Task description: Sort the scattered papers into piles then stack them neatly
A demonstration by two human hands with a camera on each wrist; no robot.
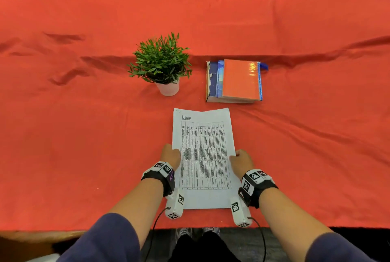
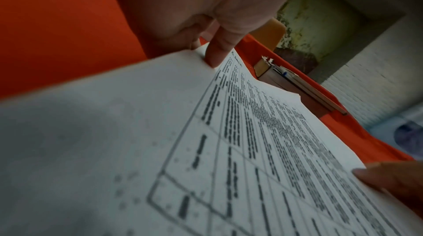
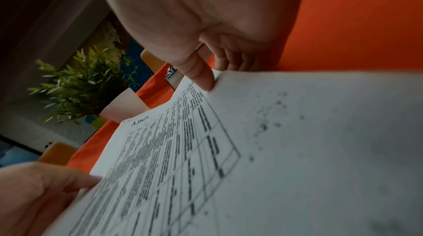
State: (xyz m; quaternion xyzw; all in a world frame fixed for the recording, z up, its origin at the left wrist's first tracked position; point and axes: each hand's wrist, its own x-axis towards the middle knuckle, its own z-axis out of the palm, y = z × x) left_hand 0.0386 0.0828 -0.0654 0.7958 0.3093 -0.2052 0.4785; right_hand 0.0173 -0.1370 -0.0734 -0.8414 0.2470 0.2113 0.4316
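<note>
white printed papers (image 1: 203, 156), a table grid with "admin" handwritten on top, stacked on the red cloth.

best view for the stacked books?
Head view: the books show whole from above, an orange one on a blue one, right of the potted plant. Left wrist catches only their edges past the paper. Right wrist shows a sliver.

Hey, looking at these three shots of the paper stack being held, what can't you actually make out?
- Table text on the papers: too small in the head view, blurred in both wrist views.
- Sheet count: only the top sheet shows.
- Left hand and right hand fingers: hidden beneath the papers; only thumbs show.
- Lower book: mostly hidden by the orange book.
</note>
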